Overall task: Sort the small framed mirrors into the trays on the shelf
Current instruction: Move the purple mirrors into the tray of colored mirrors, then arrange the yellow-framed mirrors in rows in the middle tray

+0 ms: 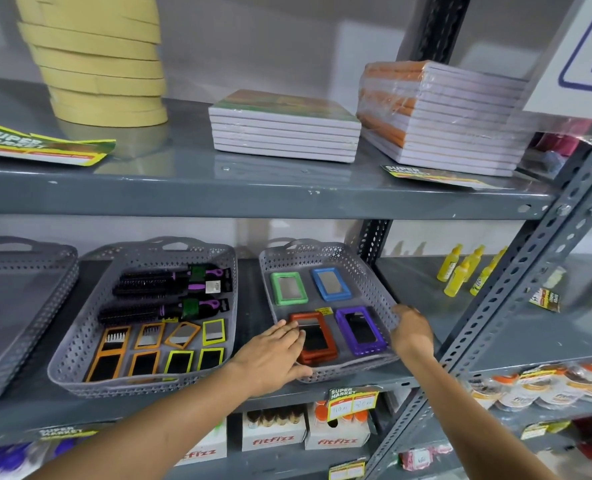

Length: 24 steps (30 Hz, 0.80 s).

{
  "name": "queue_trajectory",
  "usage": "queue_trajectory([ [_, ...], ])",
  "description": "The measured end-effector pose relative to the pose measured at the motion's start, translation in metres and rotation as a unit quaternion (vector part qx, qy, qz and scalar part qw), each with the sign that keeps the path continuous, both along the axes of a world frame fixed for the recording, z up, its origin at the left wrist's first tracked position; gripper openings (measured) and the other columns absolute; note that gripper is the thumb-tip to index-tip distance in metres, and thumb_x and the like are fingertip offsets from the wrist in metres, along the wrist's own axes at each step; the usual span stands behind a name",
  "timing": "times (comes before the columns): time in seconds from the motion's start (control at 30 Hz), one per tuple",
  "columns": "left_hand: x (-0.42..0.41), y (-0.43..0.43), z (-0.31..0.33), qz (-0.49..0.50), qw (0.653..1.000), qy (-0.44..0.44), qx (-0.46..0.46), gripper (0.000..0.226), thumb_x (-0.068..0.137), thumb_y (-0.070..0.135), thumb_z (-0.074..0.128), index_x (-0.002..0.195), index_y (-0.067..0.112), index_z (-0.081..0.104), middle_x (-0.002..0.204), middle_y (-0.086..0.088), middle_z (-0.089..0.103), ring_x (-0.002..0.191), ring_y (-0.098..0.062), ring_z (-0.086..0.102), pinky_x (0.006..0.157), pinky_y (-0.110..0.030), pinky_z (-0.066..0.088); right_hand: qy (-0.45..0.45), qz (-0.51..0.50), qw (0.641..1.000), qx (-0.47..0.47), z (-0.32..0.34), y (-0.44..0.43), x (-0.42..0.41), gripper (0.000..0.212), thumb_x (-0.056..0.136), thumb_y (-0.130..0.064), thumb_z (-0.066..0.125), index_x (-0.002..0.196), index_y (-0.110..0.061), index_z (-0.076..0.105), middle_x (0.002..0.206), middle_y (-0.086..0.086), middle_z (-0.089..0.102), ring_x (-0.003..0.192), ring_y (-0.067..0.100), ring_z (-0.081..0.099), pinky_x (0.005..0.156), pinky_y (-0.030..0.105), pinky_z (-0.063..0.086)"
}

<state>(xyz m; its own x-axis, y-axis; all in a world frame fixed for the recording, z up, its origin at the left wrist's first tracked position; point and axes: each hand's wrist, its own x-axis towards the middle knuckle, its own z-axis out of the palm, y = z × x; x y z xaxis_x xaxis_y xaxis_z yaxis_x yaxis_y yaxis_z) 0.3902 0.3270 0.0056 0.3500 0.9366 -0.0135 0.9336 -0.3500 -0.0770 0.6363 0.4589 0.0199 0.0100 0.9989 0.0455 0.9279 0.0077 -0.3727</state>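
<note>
A grey perforated tray on the middle shelf holds a green-framed mirror, a blue-framed mirror, a red-framed mirror and a purple-framed mirror. My left hand lies flat on the tray's front left corner, fingers touching the red mirror's left edge. My right hand grips the tray's right rim. A second grey tray to the left holds several orange-framed and yellow-framed mirrors in front of two black hairbrushes.
A third grey tray stands at the far left. Yellow bottles stand on the shelf to the right, behind a slotted upright post. Notebook stacks and tape rolls fill the upper shelf. Boxes sit below.
</note>
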Motion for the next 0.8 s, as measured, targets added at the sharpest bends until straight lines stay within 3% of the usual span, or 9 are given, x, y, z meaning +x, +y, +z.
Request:
queue_trajectory([
  [0.5, -0.020, 0.004, 0.011, -0.003, 0.999, -0.003, -0.054, 0.075, 0.095, 0.056, 0.018, 0.146, 0.002, 0.010, 0.156, -0.017, 0.010, 0.145, -0.022, 0.001, 0.113, -0.030, -0.004, 0.001, -0.020, 1.000, -0.008, 0.004, -0.016, -0.006, 0.048, 0.084, 0.009, 0.055, 0.128, -0.009, 0.054, 0.116, 0.018, 0.065, 0.097, 0.036, 0.065, 0.073, 0.036, 0.054],
  [0.6, -0.020, 0.000, 0.012, -0.003, 0.999, -0.018, -0.050, 0.073, 0.095, 0.055, 0.018, 0.146, 0.003, 0.009, 0.157, -0.017, 0.010, 0.145, -0.022, 0.002, 0.115, -0.032, -0.001, 0.007, -0.025, 1.000, -0.011, 0.004, -0.016, -0.008, 0.046, 0.085, 0.007, 0.053, 0.127, -0.010, 0.053, 0.120, 0.018, 0.060, 0.096, 0.038, 0.063, 0.066, 0.035, 0.050],
  [0.8, -0.023, -0.008, 0.011, -0.005, 0.998, -0.049, -0.032, 0.069, 0.097, 0.051, 0.017, 0.147, 0.005, 0.002, 0.158, -0.013, 0.004, 0.144, -0.019, -0.003, 0.117, -0.033, 0.000, -0.041, -0.001, 0.999, 0.029, 0.005, -0.019, -0.024, 0.046, 0.087, -0.003, 0.054, 0.131, -0.011, 0.049, 0.134, 0.018, 0.045, 0.120, 0.041, 0.045, 0.088, 0.048, 0.050],
])
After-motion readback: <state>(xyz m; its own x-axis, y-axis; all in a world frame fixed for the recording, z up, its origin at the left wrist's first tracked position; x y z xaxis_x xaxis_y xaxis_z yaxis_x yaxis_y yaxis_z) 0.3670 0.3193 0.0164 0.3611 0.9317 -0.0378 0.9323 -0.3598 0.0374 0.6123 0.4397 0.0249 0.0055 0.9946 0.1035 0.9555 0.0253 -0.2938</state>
